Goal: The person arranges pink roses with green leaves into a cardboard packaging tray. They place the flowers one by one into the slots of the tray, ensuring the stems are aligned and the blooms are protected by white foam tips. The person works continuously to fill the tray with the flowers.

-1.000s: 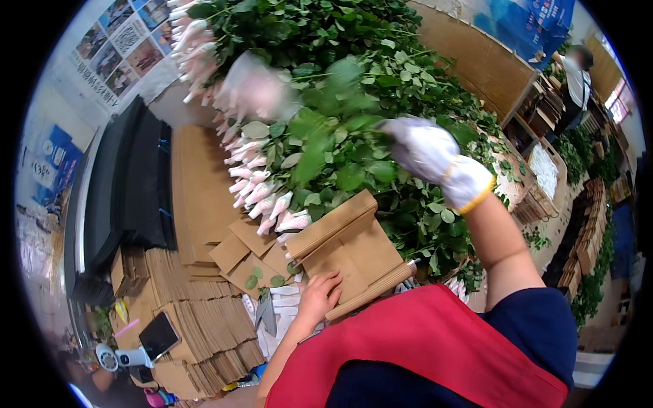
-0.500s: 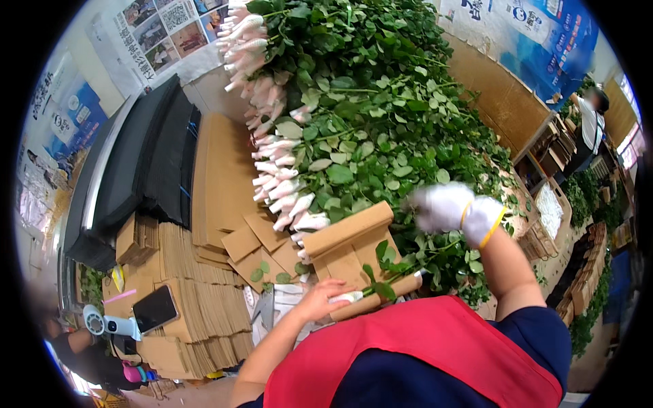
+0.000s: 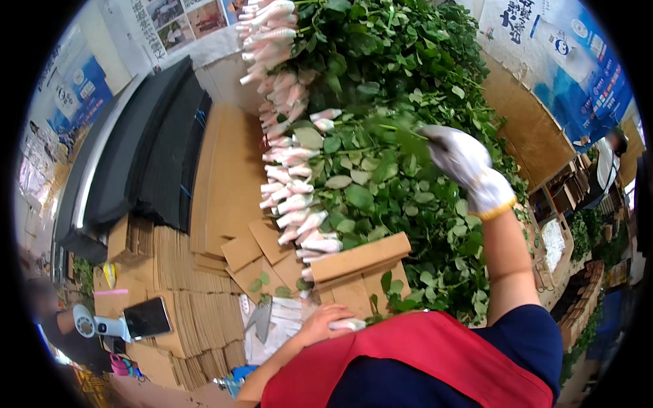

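At the lower middle my bare left hand (image 3: 325, 328) has its fingers closed around the white-wrapped head of a flower (image 3: 348, 325), beside a folded cardboard wrapper (image 3: 360, 258); my apron hides much of that flower's stem. Farther out, my right hand (image 3: 461, 163), in a white glove with a yellow cuff, is raised over a large pile of leafy flower stems (image 3: 381, 183). Its fingers are curled on a blurred leafy flower stem (image 3: 411, 141). The pile's pale pink and white sleeved flower heads (image 3: 294, 183) all point left.
Left of the pile stand cardboard sheets (image 3: 228, 177) and black sheets (image 3: 146, 153). Nearer are stacked cardboard pieces (image 3: 197, 282), a phone (image 3: 148, 318), a small fan (image 3: 102, 326) and grey scissors (image 3: 260, 319). One person (image 3: 64, 333) is at the left, another (image 3: 605, 166) far right.
My right hand has moved up and away over the pile, and a leafy stem now shows at its fingers. My left hand stays on the wrapped flower. The view has shifted slightly.
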`<state>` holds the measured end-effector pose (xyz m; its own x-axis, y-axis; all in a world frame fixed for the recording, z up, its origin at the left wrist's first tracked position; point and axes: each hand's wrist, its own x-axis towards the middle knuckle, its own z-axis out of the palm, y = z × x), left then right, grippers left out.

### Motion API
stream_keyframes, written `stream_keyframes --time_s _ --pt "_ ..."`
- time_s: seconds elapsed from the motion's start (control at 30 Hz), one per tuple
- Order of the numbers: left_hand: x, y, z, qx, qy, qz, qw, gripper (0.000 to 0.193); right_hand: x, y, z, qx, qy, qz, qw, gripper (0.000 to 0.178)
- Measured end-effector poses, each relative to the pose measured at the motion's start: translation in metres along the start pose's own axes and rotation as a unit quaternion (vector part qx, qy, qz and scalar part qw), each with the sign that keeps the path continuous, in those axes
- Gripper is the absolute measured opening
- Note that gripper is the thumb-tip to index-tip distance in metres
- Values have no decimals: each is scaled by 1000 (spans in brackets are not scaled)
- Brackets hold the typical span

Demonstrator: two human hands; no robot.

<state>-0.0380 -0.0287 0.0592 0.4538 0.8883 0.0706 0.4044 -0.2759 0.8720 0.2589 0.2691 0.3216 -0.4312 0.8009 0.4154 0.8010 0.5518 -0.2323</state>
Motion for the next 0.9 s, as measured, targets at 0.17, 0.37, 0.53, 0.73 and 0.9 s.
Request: stream_keyframes --time_s 0.17,0.37,0.53,0.73,0.9 --pt "1 20 -13 -2 16 -5 1000 31 -104 -52 -100 -81 6 -69 994 24" --pt "9 24 -14 -17 11 -27 999 34 -299 136 -181 -294 -150 411 850 28" --pt "10 19 -5 -1 46 -44 998 36 -301 72 -177 -408 140 334 838 58" --pt "5 -1 1 48 34 3 998 36 -86 3 13 -4 26 -115 993 20" --pt "-5 3 -1 60 46 -28 997 38 37 -3 134 -29 -39 7 999 38"
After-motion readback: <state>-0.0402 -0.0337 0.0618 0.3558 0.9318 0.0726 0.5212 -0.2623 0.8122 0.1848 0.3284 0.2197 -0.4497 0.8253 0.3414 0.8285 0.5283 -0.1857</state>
